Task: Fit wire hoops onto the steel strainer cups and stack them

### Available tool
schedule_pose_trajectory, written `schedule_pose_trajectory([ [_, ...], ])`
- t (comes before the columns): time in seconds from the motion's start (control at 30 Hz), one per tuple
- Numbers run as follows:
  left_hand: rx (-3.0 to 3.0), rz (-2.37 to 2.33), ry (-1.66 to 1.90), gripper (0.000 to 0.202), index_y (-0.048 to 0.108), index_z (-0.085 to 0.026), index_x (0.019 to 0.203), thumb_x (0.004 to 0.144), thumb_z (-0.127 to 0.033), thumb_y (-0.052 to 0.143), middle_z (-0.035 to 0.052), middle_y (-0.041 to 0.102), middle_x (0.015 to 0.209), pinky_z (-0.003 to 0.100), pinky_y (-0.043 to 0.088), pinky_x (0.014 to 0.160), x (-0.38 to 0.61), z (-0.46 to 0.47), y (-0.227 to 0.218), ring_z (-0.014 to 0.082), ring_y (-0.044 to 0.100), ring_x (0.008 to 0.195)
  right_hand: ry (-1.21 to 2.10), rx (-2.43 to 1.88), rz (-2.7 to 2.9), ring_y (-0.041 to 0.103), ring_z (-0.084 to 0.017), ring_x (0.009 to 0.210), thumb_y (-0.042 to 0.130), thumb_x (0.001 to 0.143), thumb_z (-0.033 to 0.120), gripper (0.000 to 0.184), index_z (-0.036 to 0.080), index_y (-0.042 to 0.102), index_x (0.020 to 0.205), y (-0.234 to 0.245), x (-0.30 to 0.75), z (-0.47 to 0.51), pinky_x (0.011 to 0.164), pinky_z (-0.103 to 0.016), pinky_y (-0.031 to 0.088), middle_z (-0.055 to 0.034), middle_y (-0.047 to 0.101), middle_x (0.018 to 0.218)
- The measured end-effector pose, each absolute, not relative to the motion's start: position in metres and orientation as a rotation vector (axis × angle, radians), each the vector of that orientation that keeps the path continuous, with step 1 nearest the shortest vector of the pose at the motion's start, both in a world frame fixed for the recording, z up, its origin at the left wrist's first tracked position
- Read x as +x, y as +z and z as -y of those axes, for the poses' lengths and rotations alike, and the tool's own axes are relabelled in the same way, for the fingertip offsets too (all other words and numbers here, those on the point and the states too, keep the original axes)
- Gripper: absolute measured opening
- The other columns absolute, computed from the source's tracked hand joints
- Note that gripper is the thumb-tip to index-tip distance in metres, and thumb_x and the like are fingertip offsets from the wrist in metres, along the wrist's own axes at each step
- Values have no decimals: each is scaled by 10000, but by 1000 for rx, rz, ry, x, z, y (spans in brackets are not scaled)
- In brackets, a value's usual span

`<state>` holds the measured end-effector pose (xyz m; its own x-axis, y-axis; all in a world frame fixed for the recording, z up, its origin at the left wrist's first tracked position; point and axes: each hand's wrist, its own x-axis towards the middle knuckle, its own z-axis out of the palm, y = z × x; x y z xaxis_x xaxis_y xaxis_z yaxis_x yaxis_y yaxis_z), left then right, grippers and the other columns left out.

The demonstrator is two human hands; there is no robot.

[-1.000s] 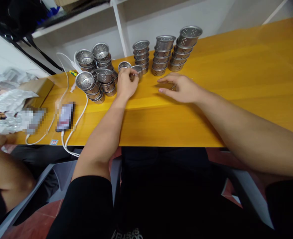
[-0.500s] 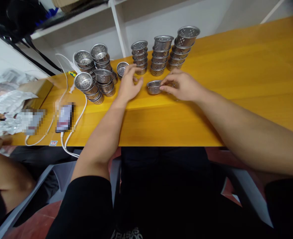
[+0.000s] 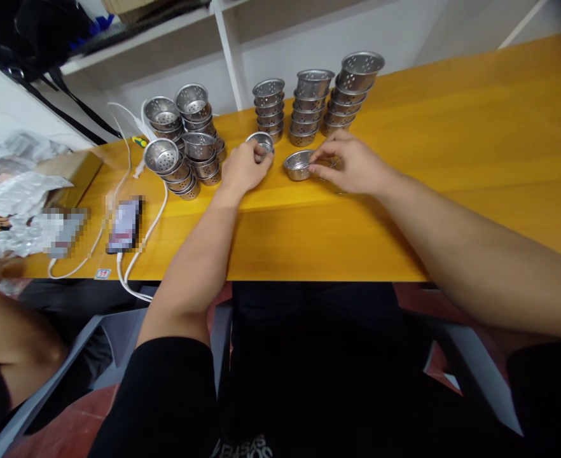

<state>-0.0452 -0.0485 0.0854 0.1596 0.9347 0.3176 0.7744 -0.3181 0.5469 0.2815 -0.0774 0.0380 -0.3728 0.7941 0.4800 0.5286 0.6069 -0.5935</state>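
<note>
My left hand (image 3: 242, 168) grips a small perforated metal cup (image 3: 260, 140) that rests on the yellow table (image 3: 452, 165). My right hand (image 3: 350, 164) pinches the rim of a second metal cup (image 3: 296, 165) lying open side up just to its left. Behind both hands stand three stacks of the same cups (image 3: 311, 102). More stacked cups (image 3: 182, 137) crowd the table to the left of my left hand.
A phone (image 3: 124, 224) with a white cable (image 3: 144, 238) lies near the table's left front edge. Crumpled plastic bags (image 3: 20, 191) sit at far left, where another person's arm (image 3: 8, 331) shows. White shelving (image 3: 228, 44) rises behind the table.
My left hand took hold of a second cup by the stacks and drew it toward me. My right hand keeps its pinch on the first cup, which barely shifted.
</note>
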Motion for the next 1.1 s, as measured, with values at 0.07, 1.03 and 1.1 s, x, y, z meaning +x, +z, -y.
schedule_pose_trajectory([
  [0.07,2223,-1657,882,447,679,-287,832,1187,-494,857,80,831,902,515,712,1173,-34,65,98,305,826,979,400,-1047,2063,785,-554,1383,889,1176,829,526,309,947,1226,37,283,74,1291,-869,646,-212,812,1368],
  [1.03,2540,-1022,1249,931,579,-365,1839,1155,-983,712,141,669,1943,667,471,1596,-30,33,60,392,570,1857,278,-972,1851,641,-536,1643,857,1166,854,366,513,923,1280,65,280,91,1482,-863,489,-76,801,1678],
  [1.1,2589,-946,1206,1068,463,-351,1938,1119,-963,773,158,575,2033,669,438,1634,-27,29,55,414,493,1945,319,-956,1868,628,-542,1683,898,1133,848,358,560,929,1343,65,273,95,1501,-865,477,-40,817,1682],
])
